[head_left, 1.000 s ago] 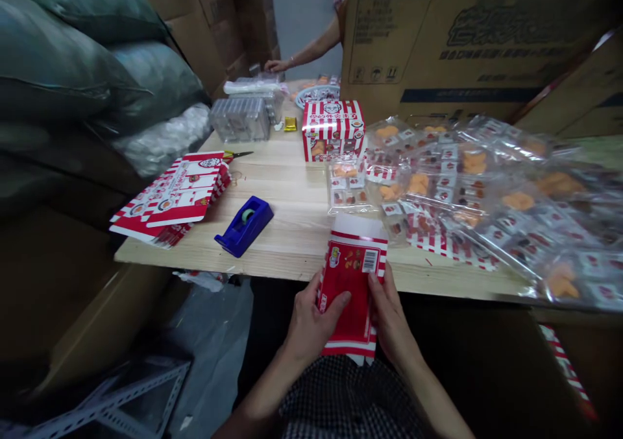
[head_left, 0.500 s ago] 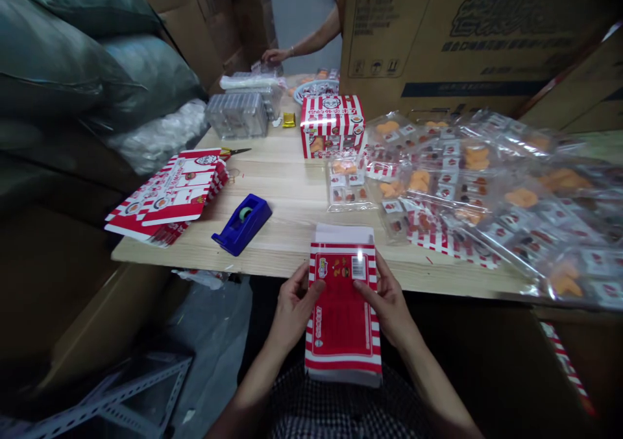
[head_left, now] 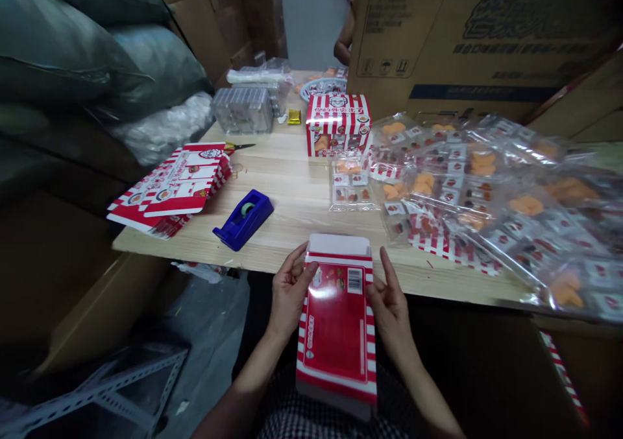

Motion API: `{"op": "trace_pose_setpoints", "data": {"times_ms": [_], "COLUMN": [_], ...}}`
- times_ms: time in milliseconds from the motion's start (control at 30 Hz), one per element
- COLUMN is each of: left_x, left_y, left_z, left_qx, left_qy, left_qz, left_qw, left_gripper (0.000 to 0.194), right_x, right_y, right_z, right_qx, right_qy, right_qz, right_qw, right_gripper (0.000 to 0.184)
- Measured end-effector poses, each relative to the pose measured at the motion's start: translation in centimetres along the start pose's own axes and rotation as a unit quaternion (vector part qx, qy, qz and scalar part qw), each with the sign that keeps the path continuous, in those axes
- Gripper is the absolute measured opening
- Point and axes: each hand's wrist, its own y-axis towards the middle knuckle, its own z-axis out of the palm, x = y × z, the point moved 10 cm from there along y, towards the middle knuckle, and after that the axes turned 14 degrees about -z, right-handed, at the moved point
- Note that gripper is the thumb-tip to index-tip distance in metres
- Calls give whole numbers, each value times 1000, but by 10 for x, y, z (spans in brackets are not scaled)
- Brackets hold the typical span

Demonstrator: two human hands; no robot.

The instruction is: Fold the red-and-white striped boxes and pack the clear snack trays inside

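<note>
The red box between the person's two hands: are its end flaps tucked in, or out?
Out: on the red box, the white far flap sticks out beyond the printed panel, and the near flap does too.

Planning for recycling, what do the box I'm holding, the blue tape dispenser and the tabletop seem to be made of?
Held box: likely thin printed card, glossy; light glares off its red face. Tape dispenser: probably smooth molded plastic, evenly blue. Tabletop: pale wood or wood-look laminate; grain shows, but I can't tell which.
</note>
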Motion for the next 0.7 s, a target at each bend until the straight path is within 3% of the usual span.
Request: {"op": "trace_pose_setpoints", "data": {"times_ms": [133,300,500,700], "left_x": [6,3,6,-18], "left_y": [-5,-7,-6,-6], "left_z": [0,-6,-8,-13], "left_qx": [-1,7,88,93], "left_qy": [23,91,124,263], "left_qz": [-4,-6,-40,44], "left_qw": [1000,996,988,959], "left_gripper": [54,46,31,17], "right_x": [18,5,-13,-15], "right_y": [9,13,14,16], "right_z": [-4,-7,-8,-1], "right_qx": [7,58,129,178], "right_qy": [-75,-93,-55,-115], "right_qz": [-58,-25,9,30], "right_qw": [995,994,990,977], "right_gripper": [46,41,19,24]}}
